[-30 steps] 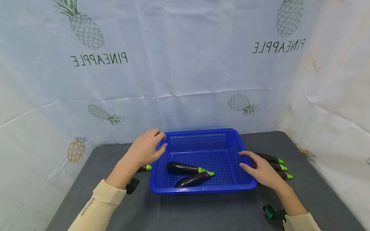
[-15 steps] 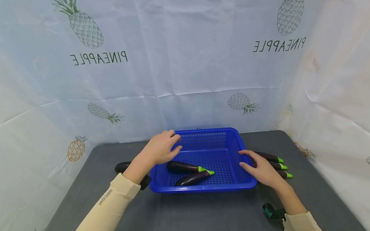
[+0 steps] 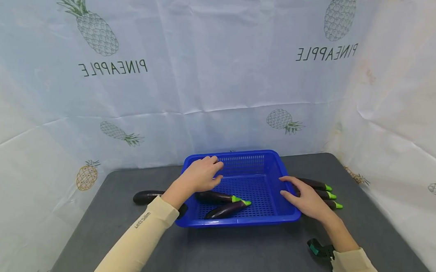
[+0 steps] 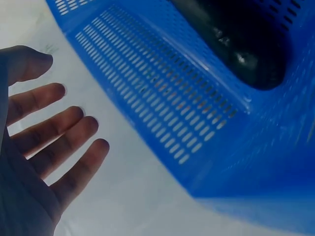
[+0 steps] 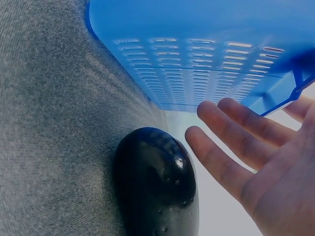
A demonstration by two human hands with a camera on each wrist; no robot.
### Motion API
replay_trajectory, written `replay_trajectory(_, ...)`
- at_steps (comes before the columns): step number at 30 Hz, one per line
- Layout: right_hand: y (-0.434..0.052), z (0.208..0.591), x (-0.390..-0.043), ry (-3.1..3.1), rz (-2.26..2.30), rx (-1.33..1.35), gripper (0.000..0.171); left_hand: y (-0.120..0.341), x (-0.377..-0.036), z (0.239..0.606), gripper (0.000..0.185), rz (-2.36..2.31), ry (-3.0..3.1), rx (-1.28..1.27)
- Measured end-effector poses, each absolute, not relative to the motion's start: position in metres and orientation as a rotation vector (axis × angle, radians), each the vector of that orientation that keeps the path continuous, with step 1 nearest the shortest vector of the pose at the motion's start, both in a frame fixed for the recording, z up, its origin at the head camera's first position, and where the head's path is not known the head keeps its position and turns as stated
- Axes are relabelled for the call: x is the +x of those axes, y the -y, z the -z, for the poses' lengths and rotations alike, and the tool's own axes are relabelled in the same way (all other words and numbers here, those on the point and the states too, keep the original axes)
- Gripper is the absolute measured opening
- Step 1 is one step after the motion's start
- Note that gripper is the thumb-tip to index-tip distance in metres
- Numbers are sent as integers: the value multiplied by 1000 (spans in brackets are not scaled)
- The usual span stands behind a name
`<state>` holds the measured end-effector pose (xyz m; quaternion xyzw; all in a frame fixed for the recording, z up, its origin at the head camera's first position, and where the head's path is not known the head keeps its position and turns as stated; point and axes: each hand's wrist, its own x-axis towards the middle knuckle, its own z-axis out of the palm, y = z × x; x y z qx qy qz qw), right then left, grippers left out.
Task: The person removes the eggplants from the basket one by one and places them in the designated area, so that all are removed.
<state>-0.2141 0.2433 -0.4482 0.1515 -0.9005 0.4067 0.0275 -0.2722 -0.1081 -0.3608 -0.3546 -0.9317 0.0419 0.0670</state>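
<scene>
In the head view my left hand (image 3: 203, 175) hangs over the left part of a blue plastic basket (image 3: 239, 222), holding nothing. The left wrist view has its fingers (image 4: 74, 169) spread and apart from the basket's slotted wall (image 4: 147, 93). Two dark eggplants with green stem ends lie inside, a rear eggplant (image 3: 214, 197) and a front eggplant (image 3: 225, 210). My right hand (image 3: 306, 199) is at the basket's right rim, its thumb and fingertips reaching over the edge. In the right wrist view, its fingers (image 5: 236, 140) are extended beside the basket's outer wall, near an eggplant (image 5: 155, 182).
Left of the basket another eggplant (image 3: 146, 197) lies on the dark grey table (image 3: 231, 254), partly behind my left forearm. Several eggplants (image 3: 328, 195) lie to the right, partly covered by my right hand. A pale pineapple-print curtain (image 3: 215, 82) closes off the back and sides.
My left hand has moved right, from the basket's left rim to over its inside. The eggplant on the left has come into view behind the arm. My right hand stays at the right rim.
</scene>
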Motion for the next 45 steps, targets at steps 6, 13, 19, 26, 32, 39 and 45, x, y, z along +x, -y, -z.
replay_trajectory(6, -243, 450, -215, 2783, -1267, 457, 52, 102, -279, 373, 28, -214, 2864, -1083)
replay_trajectory(13, -244, 451, -215, 2788, -1264, 449, 51, 95, -283, 388, 39, -264, 2914, -1109)
replay_trajectory(19, -245, 452, -215, 2783, -1272, 446, 50, 90, -289, 403, 46, -275, 2967, -1124)
replay_trajectory(26, -243, 453, -215, 2790, -1269, 450, 52, 89, -290, 417, 48, -290, 3006, -1144)
replay_trajectory(32, -243, 452, -216, 2788, -1251, 447, 51, 87, -291, 420, 55, -356, 3065, -1145)
replay_trajectory(39, -245, 453, -216, 2783, -1225, 449, 52, 83, -291, 424, 57, -349, 3128, -1140)
replay_trajectory(45, -246, 454, -217, 2784, -1253, 444, 52, 81, -289, 429, 55, -340, 3189, -1098)
